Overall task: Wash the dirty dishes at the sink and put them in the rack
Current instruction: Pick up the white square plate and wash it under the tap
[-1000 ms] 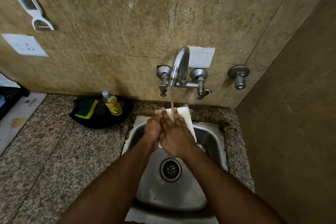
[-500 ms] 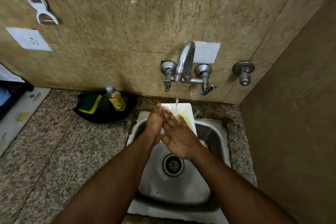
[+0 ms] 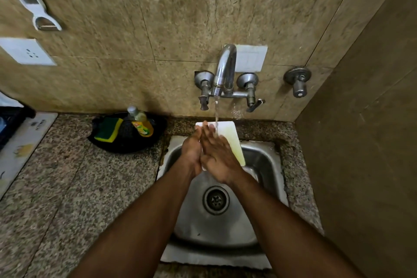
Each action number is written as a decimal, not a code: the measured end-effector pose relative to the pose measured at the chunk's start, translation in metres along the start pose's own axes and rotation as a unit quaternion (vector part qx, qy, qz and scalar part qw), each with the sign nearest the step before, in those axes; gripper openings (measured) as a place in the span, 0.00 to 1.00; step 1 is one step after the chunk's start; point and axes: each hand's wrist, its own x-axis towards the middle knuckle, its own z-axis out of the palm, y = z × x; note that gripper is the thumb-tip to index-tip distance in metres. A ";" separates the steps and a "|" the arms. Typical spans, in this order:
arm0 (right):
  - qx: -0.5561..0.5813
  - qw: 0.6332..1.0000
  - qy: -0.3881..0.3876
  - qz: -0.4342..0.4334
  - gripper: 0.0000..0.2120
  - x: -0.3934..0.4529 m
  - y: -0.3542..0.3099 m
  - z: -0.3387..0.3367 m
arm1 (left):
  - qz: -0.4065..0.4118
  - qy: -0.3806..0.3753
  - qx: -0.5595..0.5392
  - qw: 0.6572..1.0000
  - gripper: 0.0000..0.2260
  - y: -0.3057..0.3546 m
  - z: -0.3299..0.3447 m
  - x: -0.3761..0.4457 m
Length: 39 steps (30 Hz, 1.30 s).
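Nearest, two bare forearms reaching up from the lower edge, over the steel sink (image 3: 266, 165) and its round drain (image 3: 216, 200).

Above the drain, a white rectangular board (image 3: 233, 142), rounded at the corners, faintly yellow-green across its face, tilted with its far edge resting on the table's granite lip behind the basin and its near end hidden by the hands.

Left grip (image 3: 191, 151): fingers straight and together, edge-on against the board's left side, fingertips up near its top left corner. Right grip (image 3: 217, 156): fingers extended and slightly spread, laid flat across the board's face, palm down. Neither curled round it; both pressing on it, the two hands touching each other along the fingers. Board thus behind and beneath both hands, its right half and top edge bare.

A thin stream of water falling from the tap (image 3: 224, 70) onto the right hand's fingers and the board's upper part.

Further left on the speckled table (image 3: 67, 187), a black dish (image 3: 126, 144) holding a green-and-yellow sponge (image 3: 108, 130) and a bottle of yellow liquid (image 3: 141, 124). At the far left edge, a dark crate, mostly cut off.

On the tiled wall, a separate valve (image 3: 297, 81) right of the tap, a white socket (image 3: 28, 52), and a hanging white peeler (image 3: 29, 0).
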 end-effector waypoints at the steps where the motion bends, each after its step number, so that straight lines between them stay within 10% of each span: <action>1: -0.018 0.999 -0.011 -0.024 0.34 -0.007 0.001 0.004 | 0.001 0.020 -0.004 1.000 0.20 0.001 -0.004 0.004; 24: -0.191 0.972 0.109 0.077 0.31 0.004 0.014 -0.002 | 0.005 0.054 -0.009 0.998 0.20 0.013 0.011 -0.023; 32: -0.070 0.968 0.164 0.176 0.36 0.016 0.017 -0.017 | 0.111 0.098 0.179 0.973 0.13 0.012 -0.001 -0.005; 39: 0.273 0.913 0.194 0.233 0.11 0.015 0.031 -0.018 | 0.127 0.116 0.227 0.959 0.10 0.004 -0.014 -0.004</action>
